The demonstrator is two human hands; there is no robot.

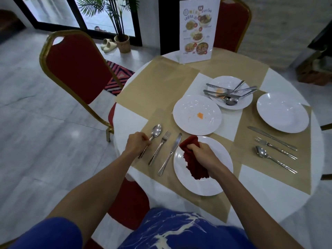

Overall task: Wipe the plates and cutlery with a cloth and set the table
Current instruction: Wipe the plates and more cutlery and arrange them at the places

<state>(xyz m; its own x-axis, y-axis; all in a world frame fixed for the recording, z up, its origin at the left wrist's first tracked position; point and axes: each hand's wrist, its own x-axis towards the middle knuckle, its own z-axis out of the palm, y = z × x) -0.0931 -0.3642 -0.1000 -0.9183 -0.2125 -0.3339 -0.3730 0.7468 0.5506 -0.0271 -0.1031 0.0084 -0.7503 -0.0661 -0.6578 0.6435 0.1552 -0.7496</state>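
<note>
**Near setting laid out, cloth resting over the plate**

The left hand (137, 141) is curled around the handle of a spoon (152, 136), fingers closed on it, with the spoon lying on the tan placemat (212, 200) at the near-left of the round table (280, 196). Just to the right of the spoon lie a fork (159, 147) and then a knife (170, 153), all three roughly parallel and pointing away from the person.

The right hand (203, 153) is clenched on a red cloth (193, 159), which is bunched in the fist and hangs down onto the near white plate (203, 182). This plate sits beside the knife, its left rim touching or just over the knife's blade.

Beyond it stands a second plate (196, 115) bearing an orange smear near its middle. Behind that, partly overlapped by it, a third plate (230, 92) carries a loose heap of cutlery (229, 94) and another orange mark.

On the right, a fourth plate (283, 112) stands on its own placemat, with a knife, fork and spoon (274, 150) lined up beside it on the near side.

A standing menu card (197, 29) is upright at the far edge of the table. Red chairs with gold frames (77, 67) stand around it
</note>
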